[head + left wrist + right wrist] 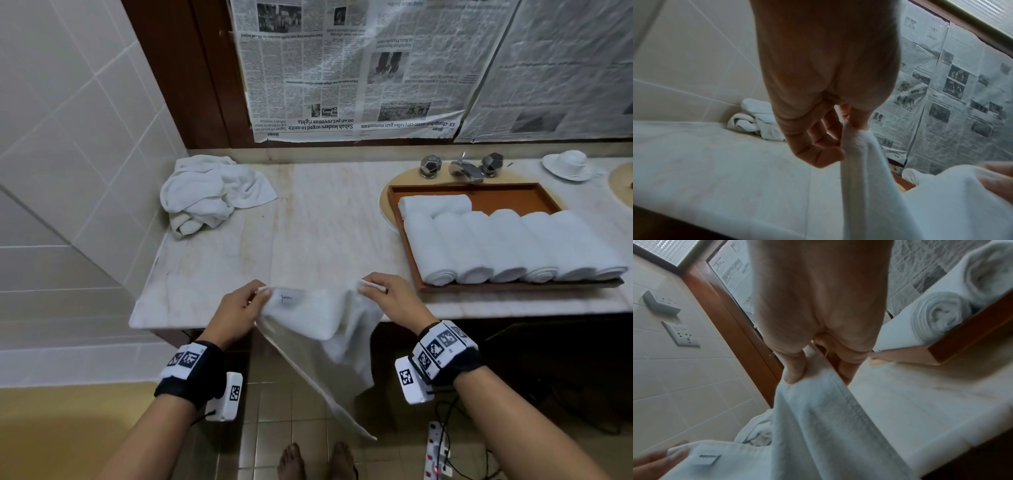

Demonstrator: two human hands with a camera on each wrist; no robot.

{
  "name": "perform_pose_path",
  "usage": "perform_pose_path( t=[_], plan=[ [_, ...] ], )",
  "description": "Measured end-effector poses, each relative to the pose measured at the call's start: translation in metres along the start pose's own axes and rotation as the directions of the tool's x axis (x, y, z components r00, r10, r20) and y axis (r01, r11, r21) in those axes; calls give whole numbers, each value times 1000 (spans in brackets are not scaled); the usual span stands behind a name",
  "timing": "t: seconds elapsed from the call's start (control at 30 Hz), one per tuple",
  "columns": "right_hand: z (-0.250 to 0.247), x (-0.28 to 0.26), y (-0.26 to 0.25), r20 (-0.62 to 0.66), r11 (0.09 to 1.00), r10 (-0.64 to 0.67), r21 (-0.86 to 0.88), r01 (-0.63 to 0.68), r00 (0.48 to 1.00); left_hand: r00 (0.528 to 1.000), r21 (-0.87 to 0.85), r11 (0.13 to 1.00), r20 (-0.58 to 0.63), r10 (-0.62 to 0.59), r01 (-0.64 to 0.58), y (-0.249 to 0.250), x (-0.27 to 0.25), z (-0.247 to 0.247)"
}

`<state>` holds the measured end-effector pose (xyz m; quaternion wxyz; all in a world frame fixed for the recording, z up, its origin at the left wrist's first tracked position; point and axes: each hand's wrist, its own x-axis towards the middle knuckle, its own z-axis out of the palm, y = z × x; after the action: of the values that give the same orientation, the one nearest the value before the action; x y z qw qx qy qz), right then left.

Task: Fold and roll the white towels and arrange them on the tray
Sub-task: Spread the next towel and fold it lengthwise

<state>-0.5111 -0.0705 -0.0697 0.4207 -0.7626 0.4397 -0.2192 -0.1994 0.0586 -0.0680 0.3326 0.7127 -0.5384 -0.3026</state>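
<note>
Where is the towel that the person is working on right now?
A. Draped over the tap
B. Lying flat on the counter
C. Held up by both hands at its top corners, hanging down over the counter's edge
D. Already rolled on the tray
C: the left hand and the right hand each pinch a top corner of the towel, which hangs down in front of the counter.

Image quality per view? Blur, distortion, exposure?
Head view: sharp, evenly lit, wide-angle bending at the edges; the hanging white towel is slightly motion-blurred. Left wrist view: dim, soft, left hand fills the centre. Right wrist view: dim, right hand blurred, heavy edge distortion.
</note>
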Motion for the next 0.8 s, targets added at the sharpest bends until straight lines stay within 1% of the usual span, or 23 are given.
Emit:
perform_pose_path(
  t=[0.1, 0.2, 0.37, 0.43, 0.5, 0.57, 0.67, 0.73, 0.8],
  plan=[
    [-18, -2, -8, -37, 999, -1, -53, -1, 999, 997, -101, 995, -76, -25, 17, 1, 0, -18],
    [-41, -3, -15, -75, 993, -17, -120, 8, 997, 985, -140, 990, -166, -34, 11, -1, 1, -41],
    [-60, 6, -40, -102, 977, -87, -204, 65, 991, 977, -244, 969, -211, -26, -27, 8, 9, -68],
    [-62, 12, -54, -142, 976, -113, -202, 83, 984, 969, -308, 949, -247, -21, -58, 16, 17, -78],
    [-64, 18, -63, -180, 981, -111, -178, 79, 977, 960, -353, 932, -280, -22, -81, 21, 24, -88],
    [-67, 24, -70, -201, 980, -120, -182, 84, 972, 963, -357, 930, -267, -12, -87, 24, 31, -97],
    [-70, 29, -80, -192, 980, -107, -184, 71, 975, 971, -328, 941, -240, 2, -83, 24, 38, -108],
    [-72, 31, -84, -169, 981, -59, -194, 25, 984, 975, -281, 955, -222, 31, -94, 23, 40, -113],
    [-73, 34, -88, -123, 976, 16, -214, -42, 992, 974, -222, 969, -221, 58, -108, 21, 42, -117]
  ],
)
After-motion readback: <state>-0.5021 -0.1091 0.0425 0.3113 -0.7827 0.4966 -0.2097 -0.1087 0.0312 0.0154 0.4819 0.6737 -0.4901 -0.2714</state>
